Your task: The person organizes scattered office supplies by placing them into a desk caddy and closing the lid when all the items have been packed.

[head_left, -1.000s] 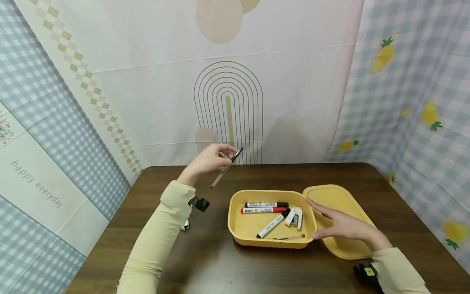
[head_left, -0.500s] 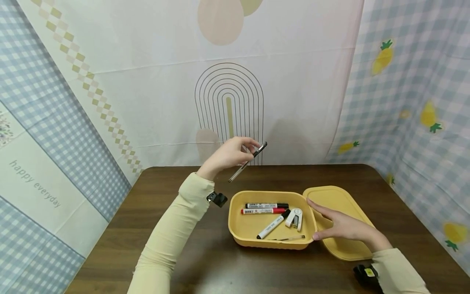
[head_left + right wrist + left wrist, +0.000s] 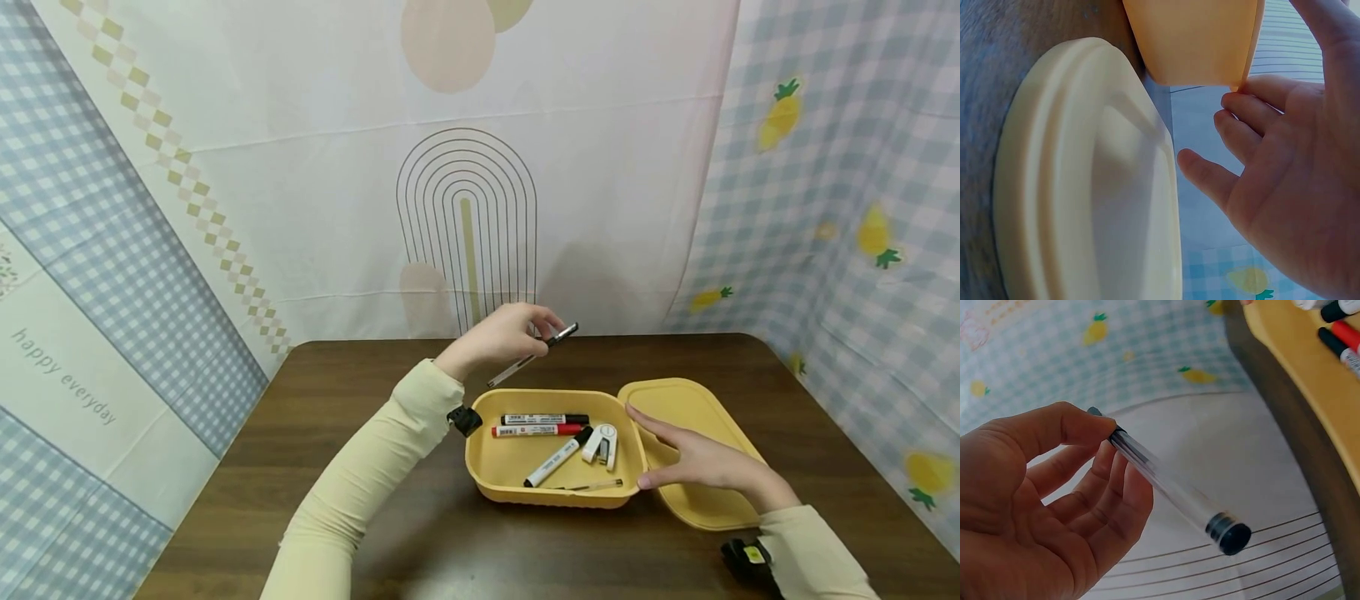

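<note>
My left hand (image 3: 510, 335) pinches a clear-barrelled pen (image 3: 532, 354) with a black cap, held slanted in the air behind the yellow box (image 3: 480, 487). In the left wrist view the pen (image 3: 1169, 487) sits between thumb and forefinger, its dark end plug toward the camera. My right hand (image 3: 697, 456) spreads its thumb and fingers along the box's right rim, touching it. Inside the box lie a black-capped marker (image 3: 543, 419), a red marker (image 3: 534, 430), another black-capped marker (image 3: 558, 458), a white stapler-like item (image 3: 602, 443) and a thin pen (image 3: 592, 485).
A yellow lid (image 3: 693, 408) lies on the brown table (image 3: 360, 500) right of the box, partly beneath my right hand. Behind the table hangs a white patterned cloth (image 3: 322, 208), with checked cloth (image 3: 825, 167) on the right.
My left hand has carried the pen to the right, from beyond the box's left side to above its back edge, dipping slightly lately. The right hand and box have stayed put.
</note>
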Demonstrator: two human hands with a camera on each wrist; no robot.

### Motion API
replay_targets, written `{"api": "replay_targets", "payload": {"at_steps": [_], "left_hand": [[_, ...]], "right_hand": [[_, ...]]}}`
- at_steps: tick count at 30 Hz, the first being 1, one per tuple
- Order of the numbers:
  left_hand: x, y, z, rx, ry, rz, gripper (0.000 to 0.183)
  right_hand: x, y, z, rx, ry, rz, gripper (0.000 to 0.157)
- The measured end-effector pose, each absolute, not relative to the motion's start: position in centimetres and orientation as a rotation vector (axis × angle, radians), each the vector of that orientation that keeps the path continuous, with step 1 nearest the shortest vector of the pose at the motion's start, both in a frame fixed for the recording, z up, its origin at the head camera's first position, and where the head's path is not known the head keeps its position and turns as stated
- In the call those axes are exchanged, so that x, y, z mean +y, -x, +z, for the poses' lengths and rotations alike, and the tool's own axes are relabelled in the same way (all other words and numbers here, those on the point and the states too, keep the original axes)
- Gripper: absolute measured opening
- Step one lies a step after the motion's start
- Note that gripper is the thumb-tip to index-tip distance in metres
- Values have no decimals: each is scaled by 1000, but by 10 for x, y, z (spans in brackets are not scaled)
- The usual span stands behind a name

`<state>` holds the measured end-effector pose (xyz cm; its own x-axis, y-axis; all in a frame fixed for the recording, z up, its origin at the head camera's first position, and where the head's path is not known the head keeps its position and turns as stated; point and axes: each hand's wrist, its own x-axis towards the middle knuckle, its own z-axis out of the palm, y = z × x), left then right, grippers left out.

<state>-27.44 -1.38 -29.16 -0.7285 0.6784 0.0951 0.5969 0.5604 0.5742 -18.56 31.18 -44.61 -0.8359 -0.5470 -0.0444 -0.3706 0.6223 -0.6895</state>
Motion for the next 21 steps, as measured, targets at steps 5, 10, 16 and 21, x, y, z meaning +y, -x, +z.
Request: {"api": "replay_targets", "payload": {"at_steps": [5,10,16,21], "left_hand": [[-5,272,-305,2639,-1105,800,36],[4,271,-316,2595,-1099,766,35],[12,271,-328,2551,-1133,693,34],[19,270,-340,2520,-1151,607,34]], "right_hand": [[313,186,-446,2564,756,-1062,99],[314,187,-446,2578,756,-1055,99],[312,187,-447,2575,748,-1053,99],[314,187,-447,2555,731,-1068,99]]}}
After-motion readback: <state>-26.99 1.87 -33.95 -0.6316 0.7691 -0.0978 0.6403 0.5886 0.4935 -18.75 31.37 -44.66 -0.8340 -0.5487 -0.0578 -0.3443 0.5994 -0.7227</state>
